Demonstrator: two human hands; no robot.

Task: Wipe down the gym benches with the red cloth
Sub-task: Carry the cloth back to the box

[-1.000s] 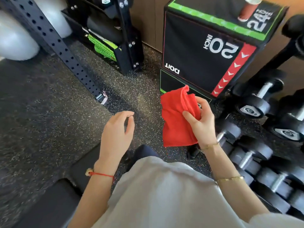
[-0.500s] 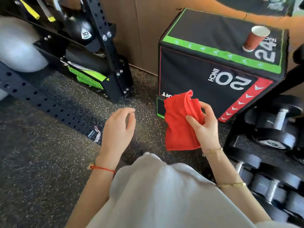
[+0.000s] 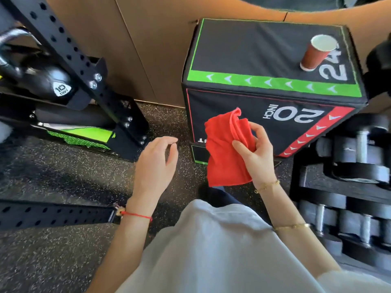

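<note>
**Cloth in right hand, no bench in view**

Cloth (image 3: pixel 227 149): red, folded and bunched, held in the air in front of the box's front face. Upper folds stick up above the fingers; the lower part hangs loose below the palm, over the floor. It touches nothing but the hand.

Right hand (image 3: pixel 257 153): grips the cloth along its right edge, thumb across the front of the folds, fingers curled behind them. Gold bracelets on wrist and forearm.

Left hand (image 3: pixel 156 163): empty, fingers loosely bent, hanging over the floor to the left of the cloth and apart from it. Red string on the wrist.

Box (image 3: pixel 273 89): black plyo box with a green band on top, a red band on the side, marked "20 INCH" and "24". A red paper cup (image 3: pixel 317 52) stands upright on its top near the right edge.

Surroundings: dumbbells (image 3: pixel 359 153) on a rack at right; black perforated rig (image 3: pixel 69 56) with a kettlebell (image 3: pixel 50 83) marked "10" at left; speckled floor (image 3: pixel 63 178).

Versus 0.5 s ago: grip and cloth shape unchanged, left hand in the same pose. The view has tilted up, so the box top and cup sit lower in frame and more of the wall shows. One second ago a black pad showed at lower left; it is out of frame now.
</note>
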